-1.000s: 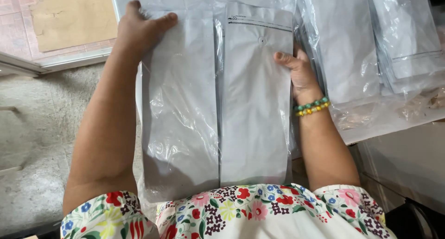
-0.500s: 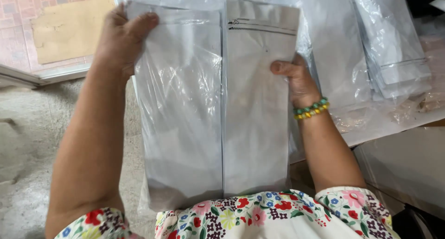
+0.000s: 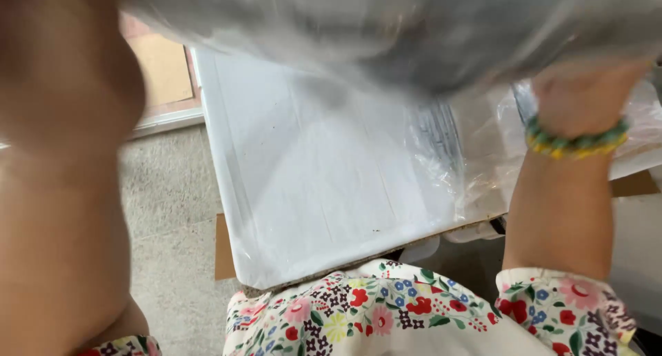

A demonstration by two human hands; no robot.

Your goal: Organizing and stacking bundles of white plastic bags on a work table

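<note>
The silver pouches [image 3: 414, 32] in clear wrap look light, floppy and slippery — best gripped at opposite edges. The right hand [image 3: 586, 94] holds one edge; the left hand's grip can't be told — only its forearm [image 3: 62, 190] shows.

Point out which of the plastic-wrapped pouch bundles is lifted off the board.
The blurred silvery bundle across the top, held up by the right hand. The other wrapped bundles lie flat on the white board.

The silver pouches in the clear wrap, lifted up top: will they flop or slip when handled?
The pouches probably bend rather than stay flat, since they are thin and wrapped in loose film. The glossy wrap looks slippery. They seem light: the right hand appears to raise them high, though the grip is blurred.
</note>
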